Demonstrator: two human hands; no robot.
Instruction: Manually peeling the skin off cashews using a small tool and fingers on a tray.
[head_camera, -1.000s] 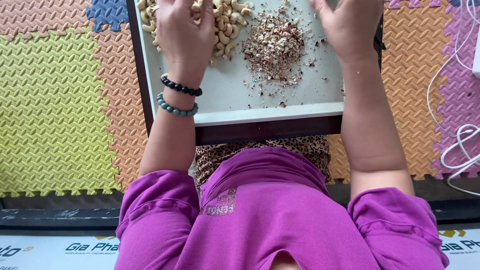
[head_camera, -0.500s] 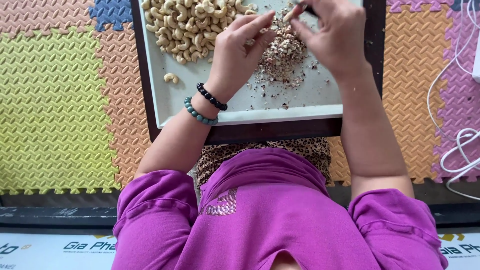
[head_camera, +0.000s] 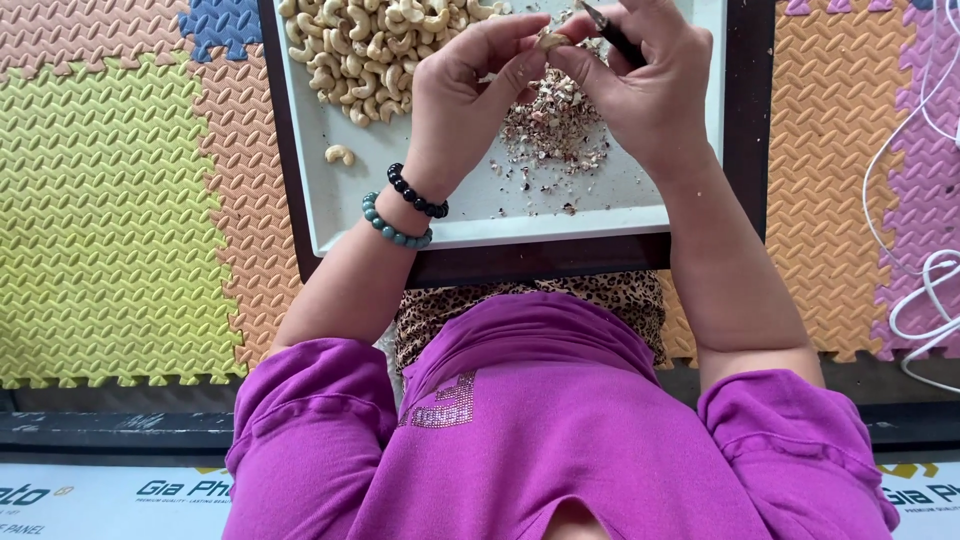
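We see the white tray (head_camera: 480, 215) under both forearms; the left hand (head_camera: 465, 100) arches up, fingertips pinching a cashew (head_camera: 549, 40); the right hand (head_camera: 640, 85) meets it above the shell scraps (head_camera: 555, 125), fingers clenched round a dark tool (head_camera: 610, 35).

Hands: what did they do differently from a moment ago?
Both came back from the tray's far end and met above the husk pile. The left hand and right hand now pinch one cashew; the right keeps a dark tool. The tray and cashew heap barely moved.
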